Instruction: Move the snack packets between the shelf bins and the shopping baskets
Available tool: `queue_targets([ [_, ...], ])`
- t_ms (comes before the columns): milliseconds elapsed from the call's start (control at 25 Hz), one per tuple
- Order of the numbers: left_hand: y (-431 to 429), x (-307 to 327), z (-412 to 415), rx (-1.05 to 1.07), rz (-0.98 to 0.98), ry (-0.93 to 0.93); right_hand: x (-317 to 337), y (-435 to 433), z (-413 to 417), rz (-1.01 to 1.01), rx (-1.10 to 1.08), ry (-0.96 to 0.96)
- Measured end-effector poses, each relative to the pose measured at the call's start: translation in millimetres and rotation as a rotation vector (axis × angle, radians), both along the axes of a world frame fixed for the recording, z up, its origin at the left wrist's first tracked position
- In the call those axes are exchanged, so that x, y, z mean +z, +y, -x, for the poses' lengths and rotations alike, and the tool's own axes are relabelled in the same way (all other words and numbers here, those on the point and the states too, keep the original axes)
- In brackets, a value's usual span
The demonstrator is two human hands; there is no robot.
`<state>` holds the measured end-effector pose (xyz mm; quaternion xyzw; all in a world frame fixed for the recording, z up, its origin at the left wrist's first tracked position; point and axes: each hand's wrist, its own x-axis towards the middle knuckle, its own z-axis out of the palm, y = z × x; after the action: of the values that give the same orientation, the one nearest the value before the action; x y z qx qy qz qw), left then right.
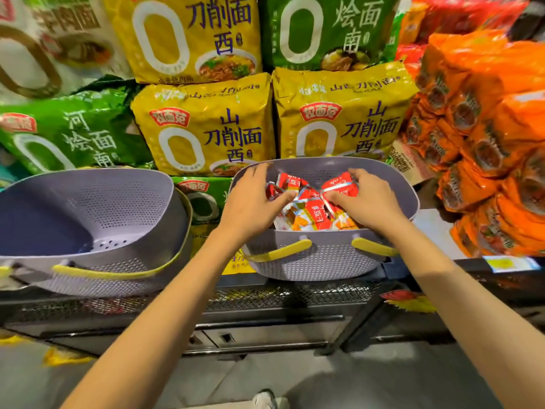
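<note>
Snack packets [313,205] heaped in a grey basket [324,261], both hands on them.
This basket sits at 3 o'clock from a second basket [97,202]. The left hand [256,202] rests spread on the pile's 9 o'clock side. The right hand [367,202], at 3 o'clock, curls fingers and thumb round red packets.

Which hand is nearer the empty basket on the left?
Left. The left hand is over the left side of the filled basket, the side next to the empty basket. The right hand is further right, curled on the packets.
</note>
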<state>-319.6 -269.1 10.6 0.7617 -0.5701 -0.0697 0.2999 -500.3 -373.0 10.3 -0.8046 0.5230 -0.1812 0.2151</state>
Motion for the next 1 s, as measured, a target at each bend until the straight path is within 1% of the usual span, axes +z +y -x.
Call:
queue_targets([
  [40, 5, 0, 2, -0.008, 0.041, 0.008, -1, 0, 0, 0.048, 0.016, 0.001],
  [80, 10, 1, 5, -0.007, 0.083, 0.018, 1, 3, -1, 0.094, 0.025, -0.038],
  [160, 24, 1, 12, 0.006, 0.166, 0.050, 5, 13, -1, 0.175, 0.037, -0.207],
  [280, 55, -1, 26, -0.002, 0.300, 0.112, 12, 45, 11, 0.298, 0.122, -0.524],
  [360, 79, -7, 40, 0.015, 0.369, 0.149, 10, 73, 24, 0.346, 0.174, -0.631],
  [440, 101, -16, 56, 0.028, 0.411, 0.172, 0, 101, 38, 0.316, 0.203, -0.689],
  [520, 121, -36, 71, 0.036, 0.399, 0.220, -19, 124, 51, 0.210, 0.221, -0.721],
  [600, 137, -64, 80, 0.053, 0.309, 0.282, -46, 140, 60, 0.073, 0.240, -0.683],
  [640, 145, -78, 83, 0.071, 0.238, 0.323, -61, 146, 63, 0.000, 0.249, -0.626],
  [720, 158, -107, 84, 0.102, 0.090, 0.421, -89, 158, 69, -0.137, 0.262, -0.471],
  [840, 174, -143, 76, 0.116, -0.059, 0.519, -123, 169, 70, -0.321, 0.266, -0.252],
  [920, 182, -157, 67, 0.108, -0.146, 0.584, -140, 179, 66, -0.404, 0.235, -0.182],
  [1000, 186, -165, 53, 0.076, -0.217, 0.630, -151, 191, 55, -0.457, 0.177, -0.155],
])
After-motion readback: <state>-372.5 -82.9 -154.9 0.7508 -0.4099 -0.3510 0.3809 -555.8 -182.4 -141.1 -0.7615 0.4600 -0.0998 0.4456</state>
